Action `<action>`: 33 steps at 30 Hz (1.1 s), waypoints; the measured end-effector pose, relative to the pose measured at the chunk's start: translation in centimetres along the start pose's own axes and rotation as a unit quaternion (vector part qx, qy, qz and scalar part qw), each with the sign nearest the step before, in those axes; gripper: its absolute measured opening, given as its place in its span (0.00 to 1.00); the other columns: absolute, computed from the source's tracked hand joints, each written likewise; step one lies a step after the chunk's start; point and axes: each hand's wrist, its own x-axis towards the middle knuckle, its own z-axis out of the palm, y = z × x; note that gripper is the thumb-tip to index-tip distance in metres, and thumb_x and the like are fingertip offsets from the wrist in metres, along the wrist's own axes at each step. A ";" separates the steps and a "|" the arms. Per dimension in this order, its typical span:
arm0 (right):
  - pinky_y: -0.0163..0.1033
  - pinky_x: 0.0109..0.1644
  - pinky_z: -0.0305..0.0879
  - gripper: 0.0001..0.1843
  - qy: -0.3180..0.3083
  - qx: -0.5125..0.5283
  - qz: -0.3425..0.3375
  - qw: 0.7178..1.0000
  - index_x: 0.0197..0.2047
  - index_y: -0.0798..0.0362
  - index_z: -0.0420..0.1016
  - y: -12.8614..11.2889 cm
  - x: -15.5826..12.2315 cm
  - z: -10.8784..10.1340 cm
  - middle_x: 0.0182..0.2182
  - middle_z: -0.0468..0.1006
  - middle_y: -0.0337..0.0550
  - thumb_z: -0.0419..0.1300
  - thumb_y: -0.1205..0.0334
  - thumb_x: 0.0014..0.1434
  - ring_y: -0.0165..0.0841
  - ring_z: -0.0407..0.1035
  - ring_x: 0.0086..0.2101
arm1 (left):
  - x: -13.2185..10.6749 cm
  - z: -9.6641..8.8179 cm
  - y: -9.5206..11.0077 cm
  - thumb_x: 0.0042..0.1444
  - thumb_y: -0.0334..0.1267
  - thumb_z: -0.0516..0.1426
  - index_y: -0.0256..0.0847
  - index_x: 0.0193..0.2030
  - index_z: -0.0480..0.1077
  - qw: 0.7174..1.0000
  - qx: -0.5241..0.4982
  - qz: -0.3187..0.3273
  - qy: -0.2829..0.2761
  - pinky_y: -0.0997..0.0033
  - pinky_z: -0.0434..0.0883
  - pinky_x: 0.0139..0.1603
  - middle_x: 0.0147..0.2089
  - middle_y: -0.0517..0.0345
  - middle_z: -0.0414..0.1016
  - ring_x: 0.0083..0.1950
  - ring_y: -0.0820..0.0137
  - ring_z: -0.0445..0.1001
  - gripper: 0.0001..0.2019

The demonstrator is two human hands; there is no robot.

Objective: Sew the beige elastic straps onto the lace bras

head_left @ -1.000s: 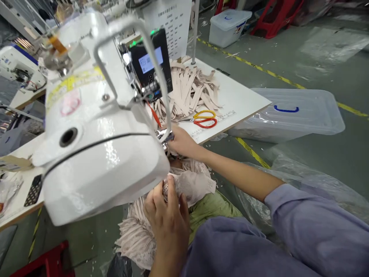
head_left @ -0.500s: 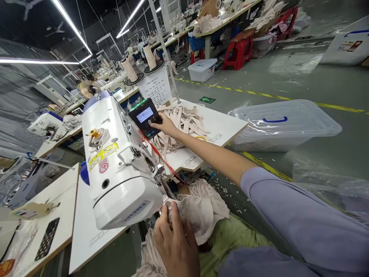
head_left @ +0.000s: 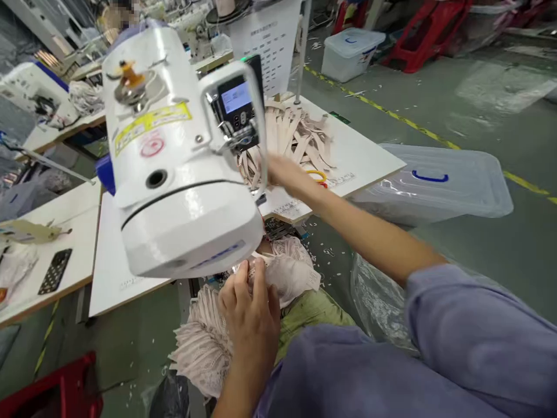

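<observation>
My left hand [head_left: 250, 307] is below the head of a white sewing machine [head_left: 191, 226], with its fingers on the edge of a pale beige lace bra [head_left: 289, 276]. The bra drapes toward my lap, and the thumb side of the grip is partly hidden. My right hand [head_left: 281, 174] reaches past the machine, beside a pile of beige straps [head_left: 300, 130]. Its fingers are blurred and hidden behind the machine's white curved guard. Above that hand stands the control panel [head_left: 239, 101] with a lit screen.
Yellow-handled scissors [head_left: 317, 175] lie on the white table [head_left: 365, 154]. A lidded clear bin [head_left: 448, 180] stands on the floor to the right. More lace pieces [head_left: 206, 342] hang at my left wrist. A dark patterned phone [head_left: 55, 271] rests on the left table.
My right hand has left the control panel's buttons and come down nearer the machine and straps. My left hand stays on the bra. The view has tilted down and closer to the machine.
</observation>
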 end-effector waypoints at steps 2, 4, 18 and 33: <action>0.36 0.28 0.58 0.28 -0.181 0.073 0.133 0.972 0.27 0.52 0.64 -0.5 -5.8 1.9 0.21 0.60 0.36 0.53 0.35 0.61 0.29 0.57 0.24 | -0.1 0.0 -0.2 0.62 0.36 0.58 0.36 0.62 0.70 1.000 -0.010 -0.002 -0.001 0.53 0.64 0.57 0.60 0.37 0.70 0.56 0.53 0.67 0.21; 0.34 0.25 0.54 0.25 -0.231 0.141 0.167 0.948 0.29 0.52 0.64 -0.9 -10.2 3.8 0.20 0.58 0.33 0.56 0.37 0.60 0.27 0.54 0.22 | -0.1 0.0 -0.3 0.61 0.36 0.59 0.35 0.62 0.70 1.000 -0.019 0.001 -0.001 0.53 0.64 0.57 0.61 0.37 0.70 0.56 0.53 0.67 0.22; 0.46 0.53 0.65 0.03 -0.050 0.014 -0.108 0.993 0.30 0.53 0.71 -1.6 -9.8 6.8 0.43 0.73 0.46 0.57 0.64 0.51 0.39 0.68 0.46 | 0.0 0.6 0.2 0.61 0.38 0.59 0.36 0.66 0.66 1.000 0.019 -0.016 -0.018 0.51 0.61 0.58 0.61 0.36 0.68 0.57 0.50 0.65 0.26; 0.41 0.44 0.64 0.05 -0.073 -0.022 -0.108 0.991 0.29 0.51 0.62 -1.3 -9.2 6.7 0.38 0.70 0.42 0.55 0.70 0.50 0.35 0.65 0.38 | 0.1 1.5 -0.3 0.59 0.37 0.61 0.37 0.65 0.67 1.000 -0.022 -0.012 0.004 0.51 0.60 0.61 0.59 0.35 0.67 0.58 0.51 0.65 0.27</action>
